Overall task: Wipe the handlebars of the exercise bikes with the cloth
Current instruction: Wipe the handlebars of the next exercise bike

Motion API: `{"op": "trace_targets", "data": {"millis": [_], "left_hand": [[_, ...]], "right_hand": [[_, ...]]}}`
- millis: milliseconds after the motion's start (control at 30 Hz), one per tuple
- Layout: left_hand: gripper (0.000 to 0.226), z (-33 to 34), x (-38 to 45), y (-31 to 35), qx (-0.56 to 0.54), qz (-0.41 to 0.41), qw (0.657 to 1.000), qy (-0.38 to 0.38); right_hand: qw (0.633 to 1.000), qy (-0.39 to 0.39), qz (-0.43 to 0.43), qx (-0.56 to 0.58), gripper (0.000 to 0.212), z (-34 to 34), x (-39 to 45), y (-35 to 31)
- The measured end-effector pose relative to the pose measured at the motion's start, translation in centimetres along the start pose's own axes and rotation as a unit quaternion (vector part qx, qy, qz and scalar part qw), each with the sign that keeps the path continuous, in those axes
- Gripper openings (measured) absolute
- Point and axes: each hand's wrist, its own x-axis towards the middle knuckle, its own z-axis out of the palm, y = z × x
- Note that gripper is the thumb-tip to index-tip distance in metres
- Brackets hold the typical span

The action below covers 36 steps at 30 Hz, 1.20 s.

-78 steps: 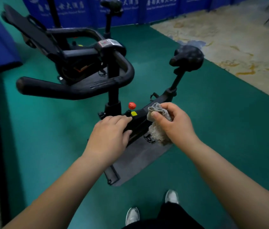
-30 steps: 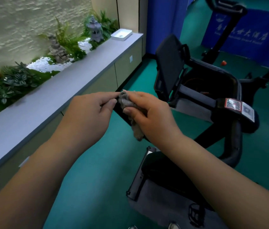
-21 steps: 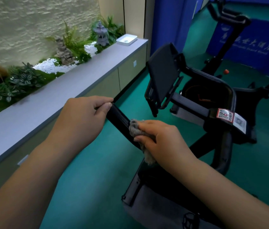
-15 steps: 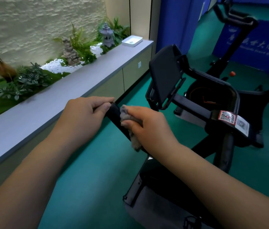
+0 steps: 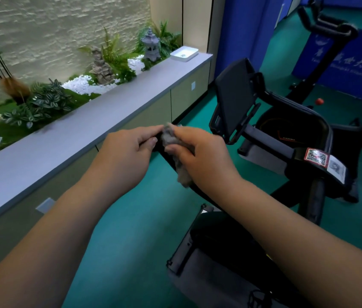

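A black exercise bike (image 5: 298, 138) stands in front of me, its tablet holder (image 5: 234, 96) tilted up. My left hand (image 5: 126, 152) grips the outer end of the near black handlebar (image 5: 166, 154), fingers curled over it. Right beside it, my right hand (image 5: 200, 152) holds a crumpled grey cloth (image 5: 170, 138) wrapped around the same bar; a tail of the cloth hangs below my palm. The two hands almost touch. Most of the bar is hidden under them.
A long grey counter (image 5: 82, 134) runs along the left, with plants, white pebbles, a stone lantern (image 5: 151, 44) and a white tray (image 5: 184, 54). A second bike (image 5: 324, 41) stands at the back right by blue banners. The bike's grey base (image 5: 209, 274) lies on green floor below.
My right hand slid the cloth up the handlebar toward my left hand, which kept its grip on the bar's end. The view shifted slightly.
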Motion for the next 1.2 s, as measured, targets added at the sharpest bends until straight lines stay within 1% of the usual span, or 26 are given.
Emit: {"op": "trace_targets", "data": {"millis": [67, 100, 233, 333, 367, 433, 500, 567, 667, 767, 833, 900, 967, 1033, 1067, 1133, 1200], "left_hand": [[0.028, -0.4, -0.2, -0.2, -0.002, 0.013, 1.000, 0.003], [0.029, -0.6, -0.3, -0.3, -0.005, 0.011, 1.000, 0.006], [0.032, -0.8, -0.3, -0.4, -0.006, -0.006, 1.000, 0.001], [0.028, -0.8, -0.4, -0.4, -0.004, 0.004, 1.000, 0.000], [0.028, -0.8, -0.4, -0.3, 0.000, 0.008, 1.000, 0.000], [0.027, -0.7, -0.4, -0.1, 0.011, 0.016, 1.000, -0.001], [0.029, -0.6, -0.2, 0.1, 0.026, 0.028, 0.999, 0.002], [0.031, -0.3, 0.0, 0.3, 0.043, 0.048, 0.998, -0.001], [0.030, 0.0, 0.7, 0.7, 0.069, 0.070, 0.995, -0.003], [0.021, -0.6, 1.8, 1.0, 0.068, 0.051, 0.996, -0.017], [0.018, -1.1, 2.4, 1.0, 0.067, 0.047, 0.996, -0.047], [0.017, -1.4, 2.8, 1.1, 0.074, 0.055, 0.994, -0.062], [0.018, -1.3, 2.9, 1.1, 0.089, 0.065, 0.992, -0.055], [0.019, -1.1, 2.7, 1.0, 0.095, 0.071, 0.992, -0.042], [0.018, -1.1, 2.7, 0.9, 0.090, 0.069, 0.993, -0.037], [0.017, -1.0, 2.5, 0.8, 0.077, 0.064, 0.994, -0.033], [0.018, -1.0, 2.3, 0.7, 0.063, 0.058, 0.996, -0.035]], "right_hand": [[0.999, 0.012, -0.032, 0.006, 0.040, 0.4, 0.9, -0.8], [0.999, 0.011, -0.033, 0.011, 0.041, 0.4, 0.8, -0.9], [1.000, -0.010, 0.020, -0.018, 0.045, -0.9, -3.0, 1.0], [0.997, -0.008, 0.052, -0.061, 0.037, -1.5, -4.7, 1.9], [0.996, -0.014, 0.069, -0.051, 0.034, -1.4, -4.2, 1.7], [0.996, -0.013, 0.091, -0.014, 0.034, -0.9, -2.8, 0.7], [0.998, 0.001, 0.060, -0.020, 0.033, -0.4, -1.7, -0.4], [0.998, -0.008, 0.046, -0.044, 0.026, -0.4, -1.7, -0.7], [0.991, -0.045, 0.064, -0.107, 0.023, -1.6, -3.9, 0.2], [0.978, -0.077, 0.081, -0.175, 0.030, -3.4, -6.6, 1.0], [0.977, -0.080, 0.097, -0.173, 0.031, -3.9, -7.3, 1.2], [0.982, -0.053, 0.096, -0.157, 0.032, -3.2, -6.6, 0.9], [0.989, -0.025, 0.079, -0.125, 0.032, -1.8, -5.2, 0.4], [0.992, -0.008, 0.078, -0.102, 0.039, -0.9, -4.3, 0.1], [0.992, -0.007, 0.079, -0.101, 0.041, -0.8, -4.2, 0.1], [0.989, -0.017, 0.081, -0.119, 0.037, -1.1, -4.9, 0.4], [0.979, -0.054, 0.098, -0.169, 0.032, -2.4, -6.0, 0.8]]}}
